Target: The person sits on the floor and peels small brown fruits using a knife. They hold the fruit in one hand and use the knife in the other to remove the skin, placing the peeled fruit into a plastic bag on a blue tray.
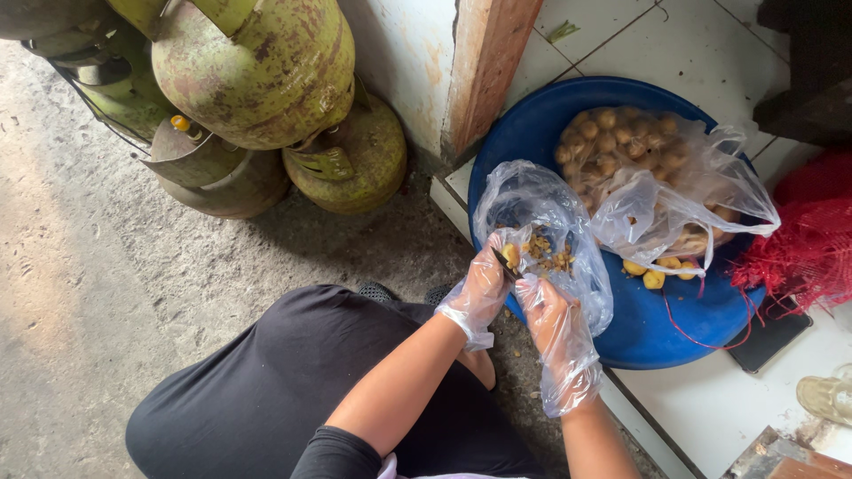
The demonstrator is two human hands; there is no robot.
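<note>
Our gloved left hand [482, 291] pinched a small yellow fruit [510, 255], grip closed, over a clear bag [541, 222] of peelings. Our right hand [550, 312] curled shut on a dark blade [506, 266], mostly hidden. More fruit [621, 142] blurred inside a second bag [674, 200] in the blue basin [657, 328], its rim overhanging the tiled step [710, 408]. Gas cylinders [257, 71] crowded the left, cut off above.

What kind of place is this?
Likely a home back-kitchen doorway or small food-prep spot: green gas cylinders on bare concrete, a blue basin of small yellow-brown pieces on a white tiled step, both gloved hands working at floor level.
</note>
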